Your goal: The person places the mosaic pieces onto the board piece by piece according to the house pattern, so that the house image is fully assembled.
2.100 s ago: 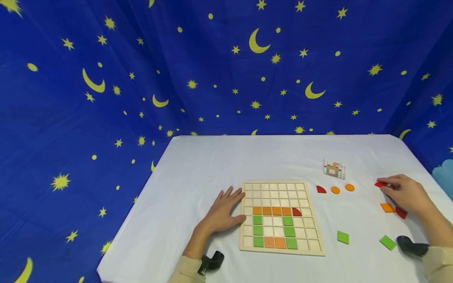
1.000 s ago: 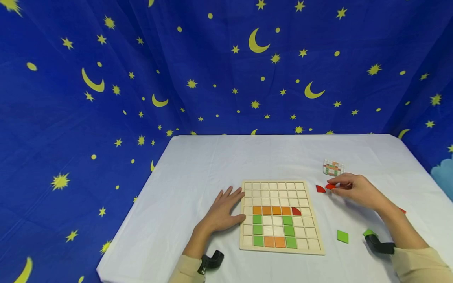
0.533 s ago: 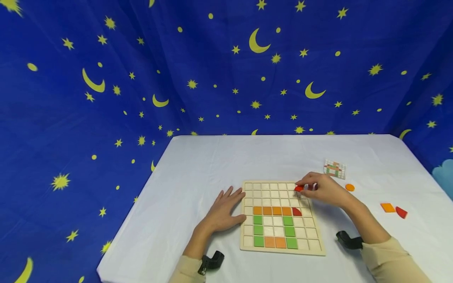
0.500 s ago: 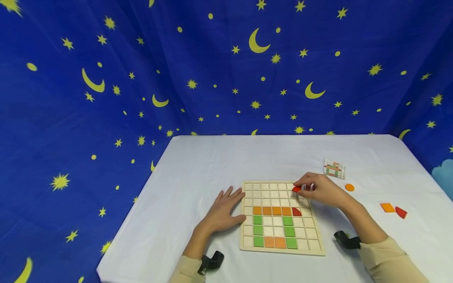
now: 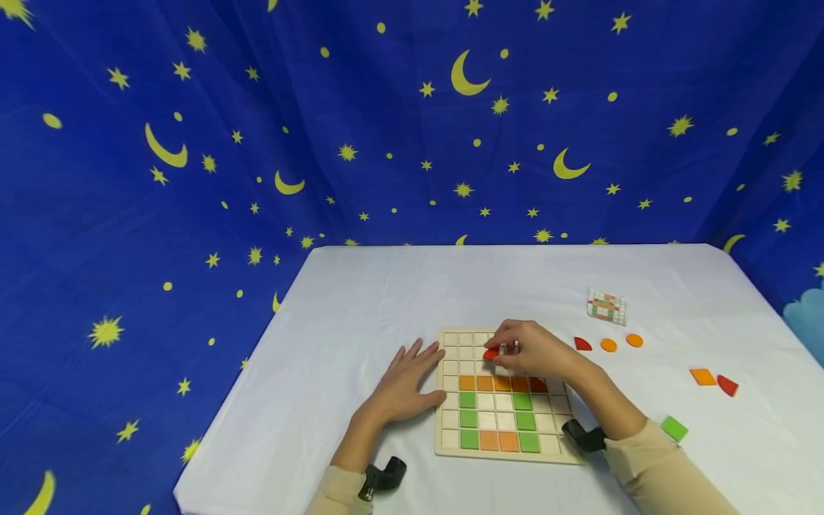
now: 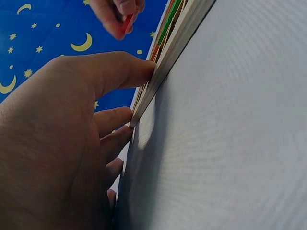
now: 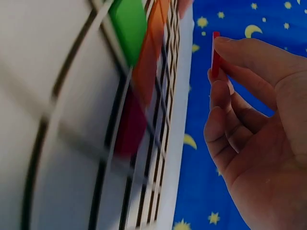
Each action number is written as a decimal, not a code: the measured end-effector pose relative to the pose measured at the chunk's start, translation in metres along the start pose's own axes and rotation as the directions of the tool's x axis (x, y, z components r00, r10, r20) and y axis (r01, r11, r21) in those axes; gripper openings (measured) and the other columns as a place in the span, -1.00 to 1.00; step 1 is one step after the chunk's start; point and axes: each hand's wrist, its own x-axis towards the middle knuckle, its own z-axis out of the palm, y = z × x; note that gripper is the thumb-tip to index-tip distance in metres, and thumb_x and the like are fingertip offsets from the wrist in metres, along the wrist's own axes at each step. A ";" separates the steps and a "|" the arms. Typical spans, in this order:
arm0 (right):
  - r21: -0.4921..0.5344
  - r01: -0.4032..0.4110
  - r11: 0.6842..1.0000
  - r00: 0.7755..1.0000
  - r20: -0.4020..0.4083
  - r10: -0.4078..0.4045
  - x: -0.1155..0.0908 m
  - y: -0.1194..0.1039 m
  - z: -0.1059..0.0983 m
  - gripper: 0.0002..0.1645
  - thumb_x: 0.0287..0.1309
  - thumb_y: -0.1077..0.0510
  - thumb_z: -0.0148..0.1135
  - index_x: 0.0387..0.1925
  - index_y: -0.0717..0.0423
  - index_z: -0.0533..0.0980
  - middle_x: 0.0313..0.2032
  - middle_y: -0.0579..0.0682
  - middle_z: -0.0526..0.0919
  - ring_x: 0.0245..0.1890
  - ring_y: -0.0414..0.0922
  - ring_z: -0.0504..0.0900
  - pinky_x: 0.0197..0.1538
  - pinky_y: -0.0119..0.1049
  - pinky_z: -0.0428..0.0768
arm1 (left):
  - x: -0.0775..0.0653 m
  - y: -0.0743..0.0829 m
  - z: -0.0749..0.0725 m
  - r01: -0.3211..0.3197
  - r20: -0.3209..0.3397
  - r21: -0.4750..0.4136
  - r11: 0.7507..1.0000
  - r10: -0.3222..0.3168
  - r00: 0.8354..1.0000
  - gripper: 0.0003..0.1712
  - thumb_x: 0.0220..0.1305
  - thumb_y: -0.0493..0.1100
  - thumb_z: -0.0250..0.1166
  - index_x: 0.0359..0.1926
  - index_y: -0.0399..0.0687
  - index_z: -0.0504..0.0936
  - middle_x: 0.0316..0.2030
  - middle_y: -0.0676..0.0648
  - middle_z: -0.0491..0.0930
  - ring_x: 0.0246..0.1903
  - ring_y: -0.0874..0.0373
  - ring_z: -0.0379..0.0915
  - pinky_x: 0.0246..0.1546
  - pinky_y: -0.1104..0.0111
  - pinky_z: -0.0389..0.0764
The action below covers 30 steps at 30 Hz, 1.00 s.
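Note:
My right hand (image 5: 534, 349) pinches a red quarter-circle tile (image 7: 215, 55) between thumb and fingertips, held above the upper middle of a wooden grid board (image 5: 450, 453). In the left wrist view the tile's red edge (image 6: 127, 23) shows between the fingertips. My left hand (image 5: 405, 383) lies with fingers spread at the board's left edge, its thumb (image 6: 139, 72) touching the rim. On the board, a row of orange square tiles (image 5: 485, 383) ends in a red quarter-circle (image 5: 537, 385), partly in shadow. Green squares (image 5: 468, 400) run down two columns below, with two paler orange squares (image 5: 498, 440) between them at the bottom.
Right of the board lie a red quarter-circle (image 5: 582, 344) and two orange discs (image 5: 608, 345). A small pattern card (image 5: 606, 307) sits behind them. Farther right are an orange square (image 5: 703, 377), another red quarter-circle (image 5: 728, 385) and a green square (image 5: 674, 428).
My right hand picked up the red quarter-circle at the far right and carried it leftward, past the discs, to over the board's upper middle. My left hand has stayed at the board's edge.

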 end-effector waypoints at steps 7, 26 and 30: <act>-0.030 0.028 0.999 0.997 0.075 -0.026 0.016 -0.017 0.017 -0.73 0.10 0.10 0.38 -0.12 0.03 0.70 -0.25 -0.23 0.58 -0.38 -0.27 0.50 -0.27 -0.37 0.56 | 0.001 0.001 -0.001 -0.003 -0.001 0.003 1.000 0.003 1.000 -0.15 0.20 0.26 0.16 0.45 0.09 0.22 0.45 0.09 0.07 0.45 0.04 -0.24 0.40 0.06 -0.22; -0.165 0.092 0.982 0.984 0.163 -0.065 0.032 -0.036 0.055 -0.81 0.10 0.08 0.39 -0.20 -0.04 0.71 -0.29 -0.22 0.53 -0.41 -0.29 0.49 -0.34 -0.42 0.50 | -0.002 0.001 0.000 -0.031 -0.008 0.011 0.999 0.031 0.999 -0.17 0.25 0.28 0.13 0.46 0.08 0.21 0.45 0.07 0.08 0.45 0.00 -0.21 0.39 0.00 -0.17; -0.157 0.088 0.984 0.987 0.148 -0.064 0.033 -0.036 0.056 -0.81 0.11 0.09 0.39 -0.19 -0.04 0.71 -0.26 -0.21 0.53 -0.40 -0.28 0.48 -0.32 -0.40 0.50 | -0.002 0.001 -0.001 -0.025 -0.007 0.011 1.000 0.025 1.000 -0.17 0.25 0.28 0.13 0.46 0.10 0.20 0.45 0.08 0.08 0.45 0.01 -0.22 0.40 0.02 -0.18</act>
